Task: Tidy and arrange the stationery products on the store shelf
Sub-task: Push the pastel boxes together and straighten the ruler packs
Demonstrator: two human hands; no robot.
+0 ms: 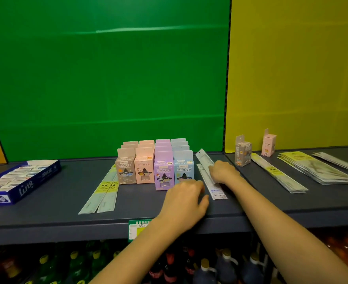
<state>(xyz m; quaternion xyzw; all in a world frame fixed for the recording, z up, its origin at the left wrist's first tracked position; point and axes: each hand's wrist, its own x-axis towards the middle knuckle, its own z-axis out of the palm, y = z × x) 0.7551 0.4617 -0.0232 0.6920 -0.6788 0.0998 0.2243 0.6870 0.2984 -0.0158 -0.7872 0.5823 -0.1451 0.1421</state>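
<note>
Bottles (205, 269) nearest, on the lower level, beneath two bare forearms reaching onto the grey shelf (46, 214). Right hand (223, 172) palm down on a pack of rulers (217, 191), fingers curled over it, gripping. Left hand (186, 193) just beside the pack's near end, fingers bent; holding anything or not, cannot tell. Pack flat on the shelf, just right of the rows of pastel boxes (154, 167); long axis front to back, far end leaning slightly left. Left of the boxes, two flat rulers (103, 191), likewise lengthwise.
</note>
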